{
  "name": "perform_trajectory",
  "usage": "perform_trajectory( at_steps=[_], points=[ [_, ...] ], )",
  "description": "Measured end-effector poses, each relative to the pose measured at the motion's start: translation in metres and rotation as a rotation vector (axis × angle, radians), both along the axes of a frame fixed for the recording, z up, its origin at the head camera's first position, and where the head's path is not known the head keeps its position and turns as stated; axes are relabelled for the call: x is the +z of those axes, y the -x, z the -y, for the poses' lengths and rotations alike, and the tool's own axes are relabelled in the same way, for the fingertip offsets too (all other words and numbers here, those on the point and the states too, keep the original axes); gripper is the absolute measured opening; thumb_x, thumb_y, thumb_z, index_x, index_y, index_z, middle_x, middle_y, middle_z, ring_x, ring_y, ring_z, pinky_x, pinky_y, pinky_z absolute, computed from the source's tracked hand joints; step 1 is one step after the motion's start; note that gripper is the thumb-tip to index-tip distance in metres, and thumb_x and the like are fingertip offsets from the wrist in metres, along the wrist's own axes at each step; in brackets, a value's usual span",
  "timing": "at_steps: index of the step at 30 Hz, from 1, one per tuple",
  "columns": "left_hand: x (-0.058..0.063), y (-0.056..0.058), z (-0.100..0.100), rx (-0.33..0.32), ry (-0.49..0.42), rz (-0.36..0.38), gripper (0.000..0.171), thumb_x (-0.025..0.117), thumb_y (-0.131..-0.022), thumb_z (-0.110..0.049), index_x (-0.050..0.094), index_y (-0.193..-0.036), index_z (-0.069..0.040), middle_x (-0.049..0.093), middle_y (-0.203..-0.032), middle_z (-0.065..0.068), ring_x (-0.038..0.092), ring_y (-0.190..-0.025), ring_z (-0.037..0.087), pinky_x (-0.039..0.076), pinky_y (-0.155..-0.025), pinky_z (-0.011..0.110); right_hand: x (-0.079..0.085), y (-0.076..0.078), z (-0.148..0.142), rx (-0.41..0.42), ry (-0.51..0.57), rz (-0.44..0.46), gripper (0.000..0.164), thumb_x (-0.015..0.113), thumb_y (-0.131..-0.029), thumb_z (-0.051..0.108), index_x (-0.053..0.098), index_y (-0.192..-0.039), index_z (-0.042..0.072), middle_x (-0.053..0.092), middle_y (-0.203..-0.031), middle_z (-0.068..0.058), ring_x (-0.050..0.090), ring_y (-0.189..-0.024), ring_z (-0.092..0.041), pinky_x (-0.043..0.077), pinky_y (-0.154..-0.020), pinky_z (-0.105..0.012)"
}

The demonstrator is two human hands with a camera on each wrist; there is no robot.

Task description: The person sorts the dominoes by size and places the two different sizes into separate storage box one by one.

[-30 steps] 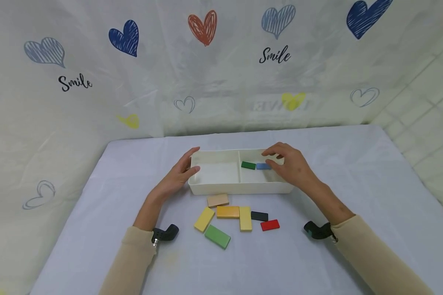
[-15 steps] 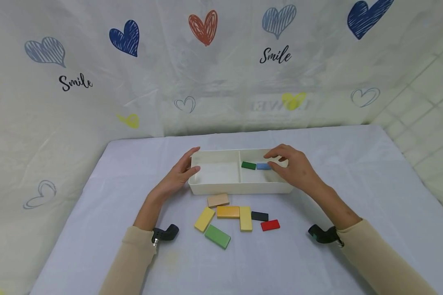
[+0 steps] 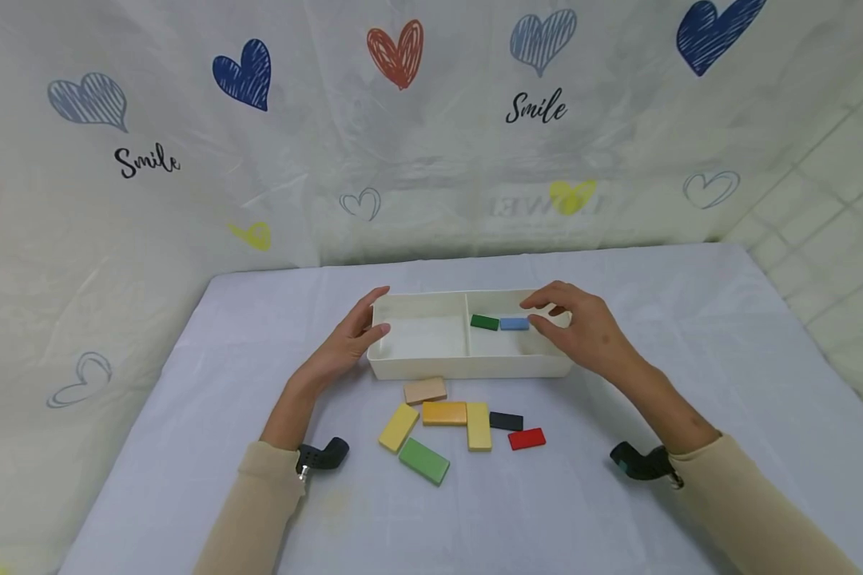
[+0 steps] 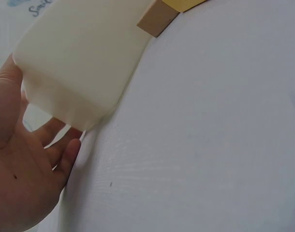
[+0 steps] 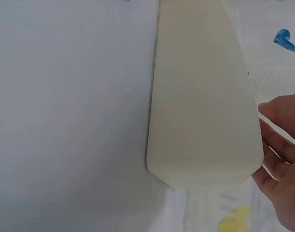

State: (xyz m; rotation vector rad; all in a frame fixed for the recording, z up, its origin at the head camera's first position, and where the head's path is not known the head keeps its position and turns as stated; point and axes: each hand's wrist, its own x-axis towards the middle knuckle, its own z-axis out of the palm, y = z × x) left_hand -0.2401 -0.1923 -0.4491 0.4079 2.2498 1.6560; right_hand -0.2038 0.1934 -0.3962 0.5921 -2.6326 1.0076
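Left hand [image 3: 344, 343] holding white tray [image 3: 467, 368], backdrop [image 3: 431, 132] behind; lettering [image 3: 535, 106], "Smile"

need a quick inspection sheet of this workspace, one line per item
Surface: white cloth, slightly creased, with a faint yellowish mark.
Job's things: two-compartment white tray; its right compartment holds a dark green block and a blue block. In front lie a tan block, left yellow block, right yellow block, orange block, light green block, black block and red block.
Clutter: nothing seen.
Grips: left grip holds the tray's left end; right grip, thumb and fingers apart, is at the right end, near the blue block.
Cables: nothing seen.
Surroundings: pale backdrop with hearts and "Smile" lettering.
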Motion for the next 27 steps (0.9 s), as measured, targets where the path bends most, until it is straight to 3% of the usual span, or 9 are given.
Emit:
perform_trajectory(
  at_steps=[4, 10, 20, 27],
  points=[
    [0.000, 0.001, -0.001, 0.009, 0.007, 0.003, 0.066, 0.058, -0.108, -0.032, 0.024, -0.162, -0.048, 0.026, -0.173, 0.005, 0.021, -0.163, 0.030, 0.022, -0.129, 0.059, 0.001, -0.004, -0.002, 0.004, 0.010, 0.010, 0.026, 0.078, -0.091, 0.001, 0.077, -0.114, 0.012, 0.075, -0.112, -0.004, 0.069, -0.103, -0.027, 0.051, -0.083, -0.014],
    [-0.002, 0.002, 0.000, 0.012, 0.009, 0.000, 0.065, 0.058, -0.108, -0.032, 0.025, -0.162, -0.046, 0.028, -0.172, 0.005, 0.022, -0.162, 0.030, 0.023, -0.129, 0.059, 0.000, -0.009, -0.002, 0.015, 0.024, 0.017, 0.025, 0.078, -0.091, 0.002, 0.077, -0.113, 0.015, 0.075, -0.112, -0.002, 0.068, -0.106, -0.020, 0.057, -0.085, -0.024],
    [-0.005, 0.002, 0.000, -0.002, 0.003, -0.015, 0.066, 0.057, -0.109, -0.029, 0.023, -0.164, -0.043, 0.029, -0.172, 0.006, 0.023, -0.162, 0.030, 0.024, -0.129, 0.060, 0.005, -0.017, -0.002, 0.033, 0.022, -0.003, 0.026, 0.078, -0.090, 0.001, 0.077, -0.111, 0.017, 0.074, -0.111, 0.000, 0.067, -0.101, -0.019, 0.052, -0.081, -0.013],
    [-0.004, 0.002, 0.000, 0.001, 0.002, -0.012, 0.066, 0.057, -0.109, -0.030, 0.023, -0.164, -0.041, 0.027, -0.172, 0.006, 0.021, -0.162, 0.030, 0.023, -0.129, 0.059, 0.009, -0.020, -0.004, 0.040, 0.001, -0.024, 0.024, 0.078, -0.091, 0.002, 0.077, -0.109, 0.018, 0.074, -0.109, 0.002, 0.064, -0.096, -0.012, 0.056, -0.079, -0.017]
  ],
)
